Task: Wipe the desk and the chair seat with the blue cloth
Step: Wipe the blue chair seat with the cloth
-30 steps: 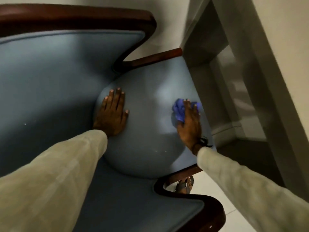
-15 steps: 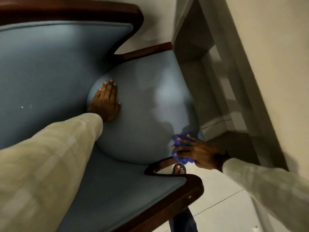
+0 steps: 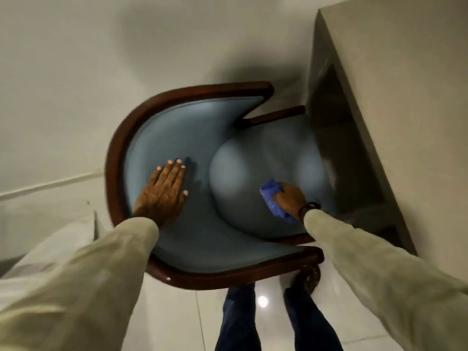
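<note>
I'm gripping the cloth point(image 3: 274, 200) bunched in my right hand point(image 3: 291, 198), center-right on the seat point(image 3: 253, 173); left hand point(image 3: 164, 191) lying flat, holding nothing. Bunched like that, it's probably missing patches near the edge.

The chair seat point(image 3: 266, 173) is a plain pale blue, and the padded backrest point(image 3: 172, 138) curving around it on the left is the same blue, unpatterned. The chair frame point(image 3: 121, 158) is dark reddish-brown wood. The blue cloth point(image 3: 274, 198) is a brighter, more vivid blue. The sleeves point(image 3: 101, 269) are pale cream. The trousers point(image 3: 238, 323) are dark navy. The floor point(image 3: 76, 72) is glossy off-white tile, and the worktop point(image 3: 395, 72) at far right is beige.
</note>
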